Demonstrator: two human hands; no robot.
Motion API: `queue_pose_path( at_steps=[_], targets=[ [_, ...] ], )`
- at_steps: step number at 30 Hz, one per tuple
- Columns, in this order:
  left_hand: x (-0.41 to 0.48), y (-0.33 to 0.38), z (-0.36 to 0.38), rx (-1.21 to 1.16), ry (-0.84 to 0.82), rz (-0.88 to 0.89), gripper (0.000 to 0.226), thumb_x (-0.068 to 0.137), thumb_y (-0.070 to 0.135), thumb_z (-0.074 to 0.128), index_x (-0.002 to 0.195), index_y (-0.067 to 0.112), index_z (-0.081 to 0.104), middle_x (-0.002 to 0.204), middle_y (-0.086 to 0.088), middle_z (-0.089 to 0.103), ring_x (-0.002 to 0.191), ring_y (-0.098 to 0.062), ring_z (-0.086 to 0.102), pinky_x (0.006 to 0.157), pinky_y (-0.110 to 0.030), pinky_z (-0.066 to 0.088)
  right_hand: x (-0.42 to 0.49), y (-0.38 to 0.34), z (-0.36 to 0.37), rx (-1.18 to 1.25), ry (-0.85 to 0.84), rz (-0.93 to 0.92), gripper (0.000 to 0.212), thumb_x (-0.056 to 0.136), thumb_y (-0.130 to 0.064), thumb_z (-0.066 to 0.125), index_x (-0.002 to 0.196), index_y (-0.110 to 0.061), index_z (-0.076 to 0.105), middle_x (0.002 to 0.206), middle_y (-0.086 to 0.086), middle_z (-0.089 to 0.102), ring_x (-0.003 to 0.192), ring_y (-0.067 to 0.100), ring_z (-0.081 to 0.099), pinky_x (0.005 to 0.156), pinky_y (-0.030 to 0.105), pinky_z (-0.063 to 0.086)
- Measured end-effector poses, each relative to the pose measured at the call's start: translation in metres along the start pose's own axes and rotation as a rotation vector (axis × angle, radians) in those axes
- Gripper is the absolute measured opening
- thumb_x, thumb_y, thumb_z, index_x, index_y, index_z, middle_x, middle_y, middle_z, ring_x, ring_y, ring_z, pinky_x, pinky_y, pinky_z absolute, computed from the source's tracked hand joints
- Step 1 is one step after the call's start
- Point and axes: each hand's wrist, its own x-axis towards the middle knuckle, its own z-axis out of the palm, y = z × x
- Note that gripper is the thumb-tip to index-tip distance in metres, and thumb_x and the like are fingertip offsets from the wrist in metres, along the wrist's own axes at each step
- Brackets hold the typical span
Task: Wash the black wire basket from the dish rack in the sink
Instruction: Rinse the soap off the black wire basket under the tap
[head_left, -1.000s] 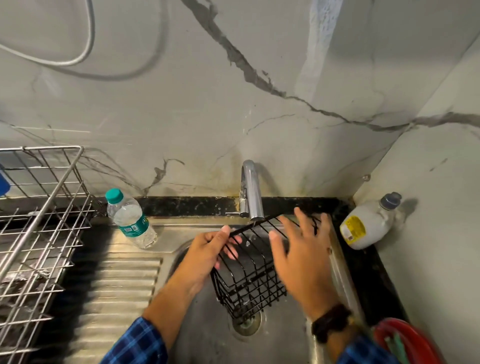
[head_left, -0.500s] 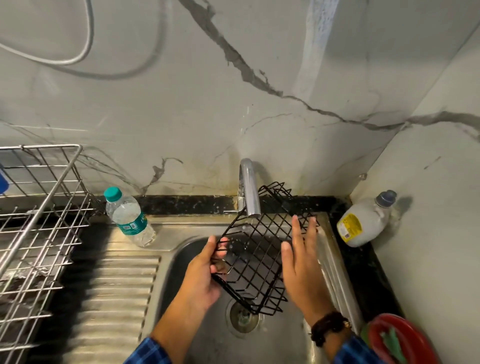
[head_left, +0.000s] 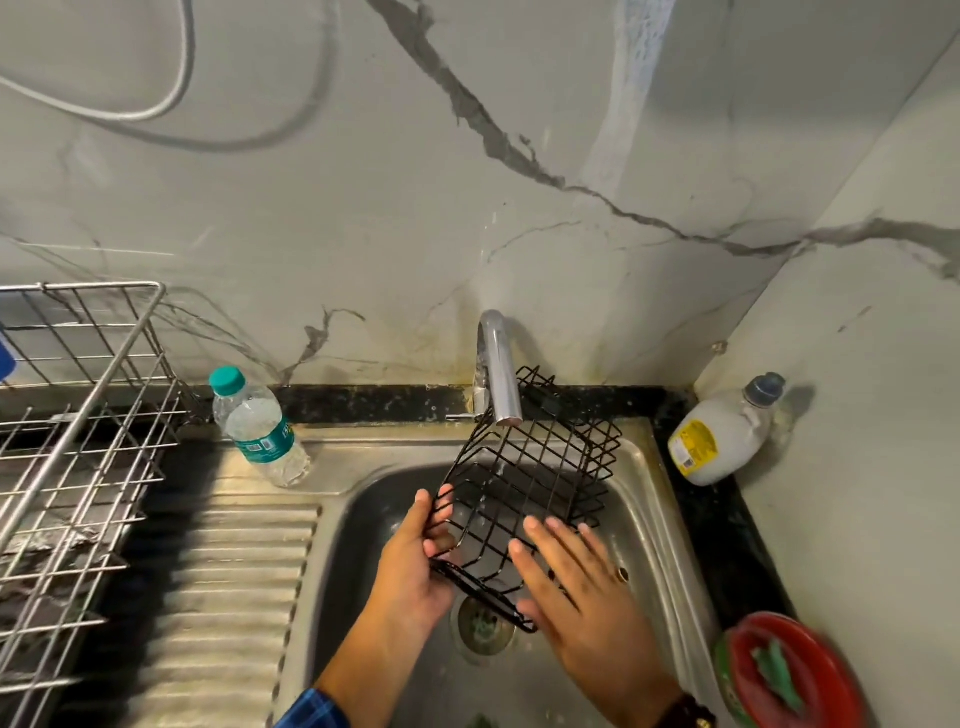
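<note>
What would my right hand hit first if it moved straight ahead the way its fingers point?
The black wire basket. Your right hand lies with straight fingers against its near side, seemingly touching the wires. Further along that line is the faucet, though depth is hard to judge from this one view.

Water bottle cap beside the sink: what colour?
Teal green; the cap shows best in the head view.

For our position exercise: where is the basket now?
Head view, centre: the basket is tilted over the sink under the tap, left hand gripping its left edge, right hand flat against its near side.
</note>
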Motion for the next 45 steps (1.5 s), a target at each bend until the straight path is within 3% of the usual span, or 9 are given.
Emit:
queue_pose_path(
  at_steps=[5,8,11,15,19,23,31,40,45],
  targets=[
    [-0.011,-0.015,0.001,0.045,0.002,-0.016,0.028,0.102,0.029,0.053,0.094,0.009,0.072,0.058,0.006,0.059,0.03,0.0,0.037,0.032,-0.012,0.029,-0.003,0.006,-0.018,0.001,0.068,0.048,0.022,0.099,-0.019,0.049,0.11,-0.022,0.069,0.119,-0.005,0.065,0.083,0.02,0.066,0.064,0.032,0.054],
    [-0.017,-0.016,0.0,0.025,0.015,-0.021,0.028,0.103,0.028,0.052,0.095,0.008,0.071,0.057,0.006,0.059,0.03,0.0,0.037,0.032,-0.012,0.03,0.002,-0.006,-0.025,0.038,0.08,0.247,0.024,0.098,-0.019,0.051,0.111,-0.017,0.072,0.119,0.0,0.066,0.098,0.014,0.065,0.082,0.021,0.053],
    [-0.019,-0.019,-0.003,-0.03,0.027,-0.057,0.028,0.103,0.031,0.052,0.091,0.011,0.067,0.047,0.007,0.051,0.03,-0.002,0.036,0.034,-0.012,0.028,0.028,-0.013,-0.029,0.341,0.137,0.869,0.032,0.101,-0.035,0.05,0.128,-0.021,0.061,0.14,0.003,0.049,0.126,0.015,0.05,0.094,0.016,0.041],
    [-0.023,-0.025,-0.003,-0.028,0.057,-0.096,0.029,0.103,0.032,0.051,0.091,0.012,0.069,0.044,0.007,0.047,0.034,-0.003,0.037,0.038,-0.014,0.032,0.037,-0.008,-0.027,1.306,0.018,1.556,0.062,0.083,-0.071,0.058,0.128,-0.029,0.051,0.127,0.005,0.057,0.111,0.023,0.06,0.075,0.035,0.055],
    [-0.026,-0.012,-0.005,0.694,0.12,0.166,0.044,0.108,0.041,0.034,0.126,0.016,0.066,0.101,0.002,0.074,0.087,-0.011,0.064,0.079,-0.024,0.05,0.018,-0.003,-0.032,1.454,-0.112,1.484,0.09,0.076,-0.061,0.075,0.149,-0.029,0.034,0.116,0.003,0.057,0.089,0.018,0.059,0.063,0.03,0.051],
    [-0.044,-0.007,0.003,1.101,-0.243,0.349,0.053,0.099,0.069,0.03,0.142,0.045,0.051,0.139,0.023,0.057,0.133,0.0,0.047,0.114,-0.033,0.031,0.011,-0.001,-0.028,1.457,-0.052,1.421,0.092,0.068,-0.064,0.08,0.145,-0.034,0.041,0.133,-0.002,0.054,0.097,0.02,0.061,0.069,0.031,0.051],
    [-0.043,-0.016,0.023,1.428,0.06,0.48,0.046,0.086,0.064,0.061,0.099,0.02,0.059,0.094,0.003,0.069,0.089,-0.016,0.066,0.084,-0.037,0.054,0.011,-0.016,-0.041,1.103,-0.065,1.112,0.078,0.086,-0.064,0.06,0.153,-0.043,0.025,0.157,-0.014,0.035,0.141,0.009,0.037,0.117,0.044,0.031],
    [-0.048,-0.027,0.007,1.578,0.124,0.612,0.04,0.106,0.042,0.038,0.102,0.008,0.059,0.084,-0.001,0.062,0.077,-0.019,0.06,0.06,-0.031,0.04,0.013,-0.037,-0.031,0.341,-0.03,0.994,0.043,0.102,-0.039,0.043,0.144,-0.029,0.041,0.121,0.003,0.055,0.089,0.015,0.059,0.067,0.017,0.041],
    [-0.063,-0.021,0.005,1.531,-0.047,0.696,0.027,0.108,0.037,0.034,0.097,0.021,0.053,0.089,0.009,0.059,0.064,-0.012,0.067,0.049,-0.017,0.051,0.038,-0.004,-0.017,0.365,-0.114,1.207,0.061,0.095,-0.056,0.043,0.142,-0.018,0.04,0.141,0.014,0.048,0.123,0.031,0.052,0.088,0.043,0.051]
  ],
)
